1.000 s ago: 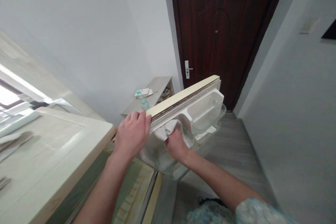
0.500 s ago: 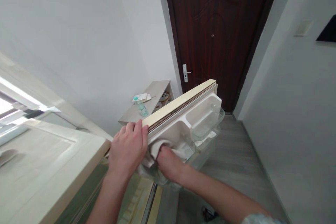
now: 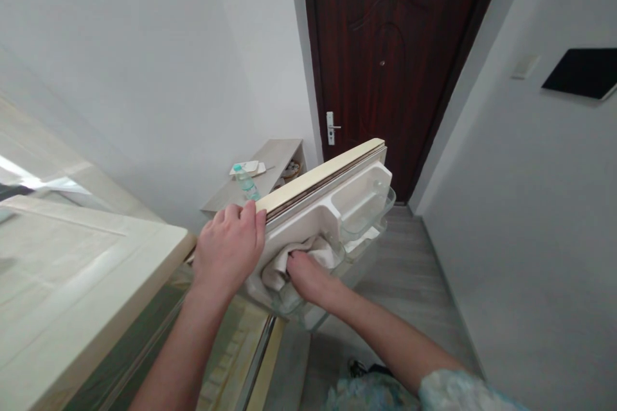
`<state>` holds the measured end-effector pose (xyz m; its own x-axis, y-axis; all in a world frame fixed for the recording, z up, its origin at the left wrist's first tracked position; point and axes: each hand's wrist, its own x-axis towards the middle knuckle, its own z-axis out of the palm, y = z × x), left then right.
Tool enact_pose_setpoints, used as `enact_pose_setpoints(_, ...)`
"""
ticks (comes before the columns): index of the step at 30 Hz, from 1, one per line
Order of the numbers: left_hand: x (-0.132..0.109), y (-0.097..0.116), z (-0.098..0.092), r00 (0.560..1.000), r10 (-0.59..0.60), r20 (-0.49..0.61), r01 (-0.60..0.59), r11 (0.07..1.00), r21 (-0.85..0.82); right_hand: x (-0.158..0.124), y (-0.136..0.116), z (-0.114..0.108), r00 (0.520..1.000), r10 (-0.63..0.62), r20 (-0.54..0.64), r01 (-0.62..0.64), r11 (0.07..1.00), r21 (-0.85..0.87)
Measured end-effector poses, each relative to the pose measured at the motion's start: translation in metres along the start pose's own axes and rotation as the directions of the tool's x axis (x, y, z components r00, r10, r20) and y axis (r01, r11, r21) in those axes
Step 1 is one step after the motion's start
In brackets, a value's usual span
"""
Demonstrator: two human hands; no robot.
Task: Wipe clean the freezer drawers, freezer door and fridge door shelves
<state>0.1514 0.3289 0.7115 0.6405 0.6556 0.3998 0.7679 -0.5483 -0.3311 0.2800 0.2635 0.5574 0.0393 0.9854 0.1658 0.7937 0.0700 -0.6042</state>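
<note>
An open fridge door (image 3: 332,173) stands edge-on before me, cream on top, with white moulded shelves and clear plastic bins (image 3: 371,209) on its inner side. My left hand (image 3: 229,253) grips the door's top edge near its hinge end, fingers wrapped over it. Inside the nearest door shelf my right hand (image 3: 303,273) presses a crumpled white cloth (image 3: 294,257) against the plastic.
The fridge's pale top (image 3: 72,282) lies at left. A low shelf (image 3: 260,173) against the wall carries a small water bottle (image 3: 245,183) and a white packet. A dark wooden door (image 3: 385,58) closes the hallway; grey floor (image 3: 414,282) runs toward it.
The cloth and my right hand have shifted lower and toward the hinge end within the door shelf. My left hand keeps its hold on the door's top edge. The view drifted slightly.
</note>
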Motion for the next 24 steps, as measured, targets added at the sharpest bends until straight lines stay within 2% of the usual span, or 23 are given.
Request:
enact_pose_setpoints(2,0.0,-0.001,0.0,1.0,-0.001,0.001,0.001,1.0,-0.002,-0.002,0.006,-0.006,0.997,0.082,0.014,-0.081,0.995,-0.05)
enact_pose_setpoints(5,-0.001,-0.001,-0.001,1.0,0.009,-0.005,-0.009,1.0,-0.019,-0.008,0.022,-0.024,0.964,0.256,-0.071,-0.264,0.95,-0.164)
enact_pose_setpoints(6,-0.001,-0.001,-0.001,1.0,0.013,-0.01,-0.013,1.0,-0.023,-0.01,0.025,-0.028,0.957,0.278,-0.082,-0.289,0.937,-0.195)
enact_pose_setpoints(8,-0.002,0.0,0.0,1.0,0.015,-0.019,-0.015,1.0,-0.027,-0.011,0.022,-0.027,0.971,0.234,-0.051,-0.24,0.942,-0.236)
enact_pose_setpoints(10,-0.002,0.0,0.0,0.999,0.021,-0.027,-0.022,0.999,-0.034,-0.01,0.01,-0.017,0.99,0.14,0.023,-0.13,0.959,-0.251)
enact_pose_setpoints(12,-0.003,0.0,0.0,0.999,0.03,-0.033,-0.031,0.999,-0.043,-0.004,-0.007,-0.005,0.994,0.011,0.112,0.013,0.978,-0.208)
enact_pose_setpoints(14,-0.003,0.0,0.0,0.999,0.031,-0.035,-0.033,0.998,-0.05,0.003,-0.025,0.0,0.983,-0.083,0.166,0.105,0.986,-0.127)
enact_pose_setpoints(16,-0.003,-0.001,-0.001,0.999,0.028,-0.035,-0.03,0.998,-0.054,0.01,-0.041,-0.002,0.985,-0.091,0.144,0.103,0.992,-0.075)
enact_pose_setpoints(18,-0.002,-0.001,-0.001,0.999,0.033,-0.035,-0.035,0.998,-0.056,0.012,-0.052,-0.008,0.998,-0.053,0.035,0.055,0.998,-0.043)
enact_pose_setpoints(21,-0.002,-0.002,-0.001,0.999,0.031,-0.035,-0.033,0.997,-0.067,0.005,-0.057,-0.006,0.991,-0.099,-0.095,0.1,0.995,0.005)
enact_pose_setpoints(24,-0.002,-0.002,-0.001,0.999,0.028,-0.036,-0.031,0.996,-0.082,-0.006,-0.05,0.009,0.993,-0.117,0.004,0.117,0.993,-0.022)
